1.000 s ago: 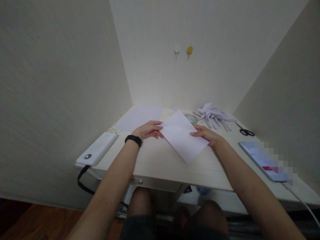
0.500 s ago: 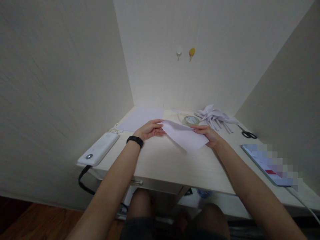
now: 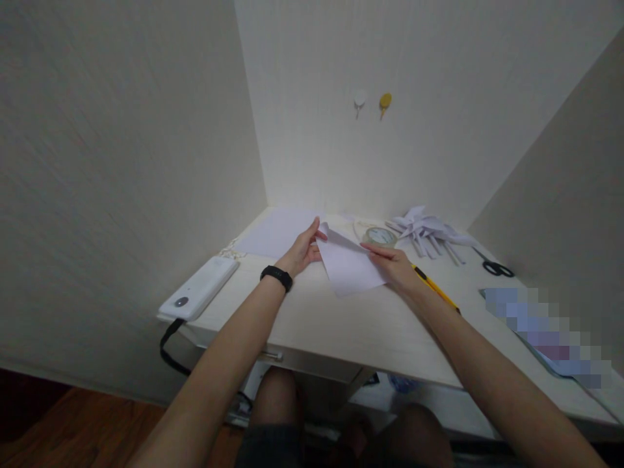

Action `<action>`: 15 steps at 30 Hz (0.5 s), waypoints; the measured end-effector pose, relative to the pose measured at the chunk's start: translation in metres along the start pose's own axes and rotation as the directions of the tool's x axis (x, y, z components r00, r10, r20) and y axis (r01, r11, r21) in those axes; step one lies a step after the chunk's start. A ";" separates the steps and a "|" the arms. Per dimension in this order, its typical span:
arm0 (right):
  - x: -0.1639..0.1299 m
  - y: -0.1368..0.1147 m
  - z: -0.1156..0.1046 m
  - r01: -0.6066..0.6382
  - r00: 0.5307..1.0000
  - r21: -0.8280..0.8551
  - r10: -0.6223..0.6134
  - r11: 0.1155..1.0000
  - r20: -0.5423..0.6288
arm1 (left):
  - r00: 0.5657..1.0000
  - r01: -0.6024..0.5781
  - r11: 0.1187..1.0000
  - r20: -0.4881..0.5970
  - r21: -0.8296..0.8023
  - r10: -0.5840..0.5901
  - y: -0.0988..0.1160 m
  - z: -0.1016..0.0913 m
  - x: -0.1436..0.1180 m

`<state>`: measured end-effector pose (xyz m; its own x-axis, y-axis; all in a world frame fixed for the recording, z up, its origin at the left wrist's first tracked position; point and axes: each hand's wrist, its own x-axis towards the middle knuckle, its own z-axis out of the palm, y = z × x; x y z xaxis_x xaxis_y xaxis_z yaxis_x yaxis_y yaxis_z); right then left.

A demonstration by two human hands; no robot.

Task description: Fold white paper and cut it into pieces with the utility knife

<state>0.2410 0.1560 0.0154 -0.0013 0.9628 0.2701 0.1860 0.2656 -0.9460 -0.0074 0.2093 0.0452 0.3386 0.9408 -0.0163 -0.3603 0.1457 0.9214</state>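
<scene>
A white sheet of paper (image 3: 347, 266) lies on the pale wooden desk (image 3: 341, 318), folded over with its upper flap raised. My left hand (image 3: 303, 247), with a black band on the wrist, holds the sheet's left corner. Pressing down on the paper's right side is my right hand (image 3: 392, 265), fingers flat. A yellow pencil (image 3: 435, 288) lies on the desk just right of that hand.
A roll of clear tape (image 3: 381, 236), a pile of folded paper pieces (image 3: 426, 231) and black scissors (image 3: 497, 267) sit at the back right. Another flat sheet (image 3: 277, 231) lies back left, a white power bank (image 3: 199, 288) with cable at the left edge, a tablet (image 3: 546, 325) at right.
The sheet went from a flat diamond shape to folded over. Both hands moved farther back on the desk with it. A yellow pencil has come into view beside my right hand.
</scene>
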 end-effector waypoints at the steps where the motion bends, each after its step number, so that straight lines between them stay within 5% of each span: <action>1: -0.002 -0.001 0.003 0.005 1.000 -0.035 -0.005 0.999 0.010 | 1.000 0.014 1.000 0.001 -0.003 -0.014 -0.001 0.001 0.000; 6: -0.012 -0.012 0.009 -0.007 0.995 -0.032 0.011 0.999 0.103 | 0.999 0.005 1.000 -0.037 0.020 -0.005 -0.007 0.001 0.004; 11: -0.015 -0.024 0.005 -0.167 0.974 0.213 0.127 0.963 0.188 | 0.993 -0.004 0.997 -0.115 0.076 0.013 -0.007 0.000 0.005; 15: -0.012 -0.026 0.003 -0.261 0.960 0.335 0.207 0.905 0.188 | 0.998 0.016 0.985 -0.064 0.171 -0.005 -0.008 0.001 0.002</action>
<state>0.2334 0.1375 0.0363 -0.1479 0.9886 0.0299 -0.1604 0.0059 -0.9870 -0.0035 0.2099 0.0383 0.2839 0.9578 -0.0459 -0.2010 0.1062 0.9738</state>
